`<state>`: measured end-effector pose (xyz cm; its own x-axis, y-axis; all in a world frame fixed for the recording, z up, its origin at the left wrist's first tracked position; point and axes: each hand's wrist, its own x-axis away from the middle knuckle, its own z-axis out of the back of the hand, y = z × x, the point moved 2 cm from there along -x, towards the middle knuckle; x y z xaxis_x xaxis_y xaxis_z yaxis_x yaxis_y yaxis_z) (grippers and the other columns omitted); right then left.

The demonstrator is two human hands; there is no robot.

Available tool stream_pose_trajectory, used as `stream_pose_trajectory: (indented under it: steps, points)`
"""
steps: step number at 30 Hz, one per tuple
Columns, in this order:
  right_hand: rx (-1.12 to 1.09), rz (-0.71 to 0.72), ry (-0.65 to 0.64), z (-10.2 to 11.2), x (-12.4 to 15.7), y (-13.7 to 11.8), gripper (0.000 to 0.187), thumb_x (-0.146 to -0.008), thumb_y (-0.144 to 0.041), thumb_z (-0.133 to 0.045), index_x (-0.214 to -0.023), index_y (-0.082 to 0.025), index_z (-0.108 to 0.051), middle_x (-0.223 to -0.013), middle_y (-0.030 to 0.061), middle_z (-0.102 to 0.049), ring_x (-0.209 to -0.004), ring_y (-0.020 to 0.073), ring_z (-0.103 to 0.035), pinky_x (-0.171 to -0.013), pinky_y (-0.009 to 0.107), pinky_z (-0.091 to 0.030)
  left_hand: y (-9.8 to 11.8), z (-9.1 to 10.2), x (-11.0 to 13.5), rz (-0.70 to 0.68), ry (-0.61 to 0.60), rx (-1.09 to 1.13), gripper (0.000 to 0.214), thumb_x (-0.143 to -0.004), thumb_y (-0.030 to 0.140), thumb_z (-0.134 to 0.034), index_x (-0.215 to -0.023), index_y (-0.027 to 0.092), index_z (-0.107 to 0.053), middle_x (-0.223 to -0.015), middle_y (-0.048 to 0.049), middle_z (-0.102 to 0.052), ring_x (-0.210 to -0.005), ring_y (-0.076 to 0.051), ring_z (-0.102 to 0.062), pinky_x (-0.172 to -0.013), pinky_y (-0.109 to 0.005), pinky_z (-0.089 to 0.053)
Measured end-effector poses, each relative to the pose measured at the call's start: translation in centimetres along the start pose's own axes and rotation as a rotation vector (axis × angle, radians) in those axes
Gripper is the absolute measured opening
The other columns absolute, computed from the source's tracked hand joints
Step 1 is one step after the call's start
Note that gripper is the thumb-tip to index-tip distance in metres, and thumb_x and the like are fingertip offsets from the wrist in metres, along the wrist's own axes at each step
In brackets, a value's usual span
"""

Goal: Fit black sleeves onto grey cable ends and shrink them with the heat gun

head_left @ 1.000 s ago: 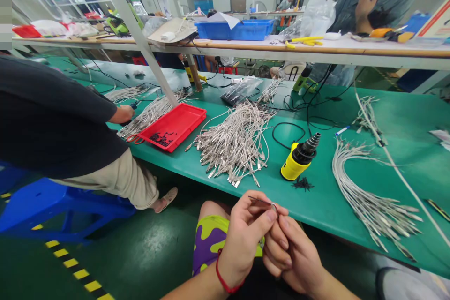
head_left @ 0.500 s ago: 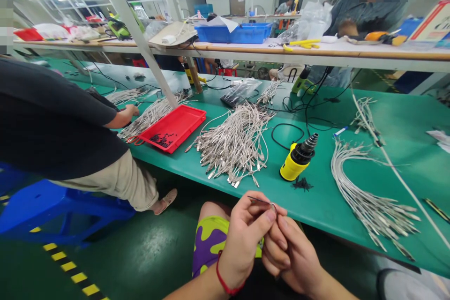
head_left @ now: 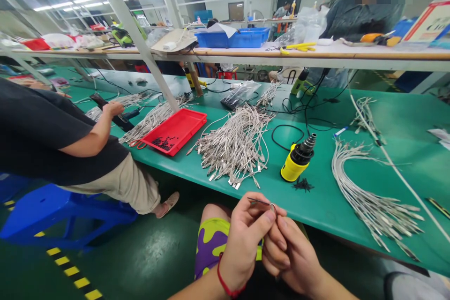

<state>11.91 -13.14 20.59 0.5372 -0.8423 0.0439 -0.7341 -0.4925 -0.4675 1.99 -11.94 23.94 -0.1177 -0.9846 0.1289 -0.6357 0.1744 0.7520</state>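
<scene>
My left hand (head_left: 244,243), with a red cord around its wrist, pinches a thin dark wire (head_left: 260,201) between thumb and fingers above my lap. The wire ends in a small loop close to the curled fingers of my right hand (head_left: 290,255), which grip the same piece. Most of the wire's lower end is hidden by my fingers. Both hands are just in front of the green workbench (head_left: 326,206), nearest a yellow and black tool (head_left: 298,163) and a scatter of small black pieces (head_left: 302,185).
Large bundles of white cables with metal ends (head_left: 235,150) lie on the bench, beside a red tray (head_left: 174,131) of small black parts. A seated co-worker's hand (head_left: 114,108) holds a dark tool at the left. A long shelf (head_left: 246,54) runs above the bench.
The co-worker's arm has moved left and now holds a dark tool. The view has tilted slightly. My hands and the wire have stayed nearly still.
</scene>
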Motion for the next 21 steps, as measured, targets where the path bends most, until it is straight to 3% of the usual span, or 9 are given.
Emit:
stream_pose_trajectory:
  steps: [5, 10, 17, 21]
  points:
    - [-0.010, 0.002, -0.009, 0.00, 0.14, 0.06, 0.045, -0.107, -0.044, -0.043, -0.071, -0.019, -0.054, -0.045, -0.0095, -0.032, -0.036, 0.0059, -0.019, -0.040, 0.018, -0.033, 0.01, -0.02, 0.05, -0.004, -0.001, -0.024, 0.022, -0.093, 0.021, -0.073, -0.106, 0.020, -0.055, -0.097, -0.0075, -0.079, -0.086, -0.018, -0.075, -0.081, -0.027, -0.059]
    - [-0.009, 0.014, -0.040, -0.15, 0.27, 0.16, 0.047, -0.108, -0.043, -0.040, -0.071, -0.018, -0.055, -0.046, -0.0092, -0.032, -0.036, 0.0059, -0.020, -0.040, 0.019, -0.034, 0.10, 0.14, 0.34, -0.011, -0.034, -0.013, 0.022, -0.096, 0.024, -0.069, -0.111, 0.021, -0.054, -0.099, -0.0079, -0.079, -0.072, -0.013, -0.073, -0.072, -0.024, -0.058]
    - [0.032, 0.015, -0.045, -0.35, 0.46, 0.24, 0.045, -0.106, -0.044, -0.043, -0.071, -0.018, -0.055, -0.047, -0.0089, -0.033, -0.037, 0.0065, -0.023, -0.042, 0.020, -0.036, 0.37, 0.07, 0.70, -0.094, -0.017, -0.036, 0.015, -0.097, 0.027, -0.068, -0.107, 0.022, -0.058, -0.096, -0.0033, -0.079, -0.053, -0.007, -0.064, -0.094, -0.035, -0.058]
    - [0.047, 0.014, -0.040, -0.19, 0.44, 0.46, 0.046, -0.107, -0.045, -0.042, -0.072, -0.018, -0.055, -0.047, -0.0088, -0.033, -0.037, 0.0069, -0.024, -0.041, 0.020, -0.034, 0.41, 0.14, 0.70, -0.095, 0.010, -0.042, 0.014, -0.095, 0.027, -0.071, -0.102, 0.021, -0.061, -0.093, -0.0042, -0.078, -0.072, -0.013, -0.071, -0.088, -0.031, -0.058]
